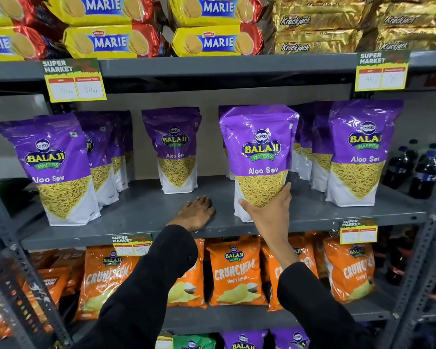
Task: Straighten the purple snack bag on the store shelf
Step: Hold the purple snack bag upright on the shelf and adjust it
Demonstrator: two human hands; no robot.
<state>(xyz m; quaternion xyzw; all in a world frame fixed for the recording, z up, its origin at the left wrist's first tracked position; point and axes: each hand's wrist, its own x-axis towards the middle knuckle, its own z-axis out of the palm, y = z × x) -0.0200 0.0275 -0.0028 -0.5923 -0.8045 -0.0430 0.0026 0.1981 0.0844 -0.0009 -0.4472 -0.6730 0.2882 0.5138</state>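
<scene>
A purple Balaji Aloo Sev snack bag (259,157) stands upright near the front of the grey middle shelf (141,212), right of centre. My right hand (269,212) grips its lower front, thumb on the left edge and fingers around the right side. My left hand (195,212) lies flat, palm down, on the bare shelf just left of the bag, holding nothing. Both arms wear black sleeves.
More purple Aloo Sev bags stand at the left (56,170), further back at centre (175,149) and at the right (360,152). Dark soda bottles (423,170) stand at far right. Orange Crunchem bags (234,270) fill the shelf below; Marie biscuit packs (111,41) sit above.
</scene>
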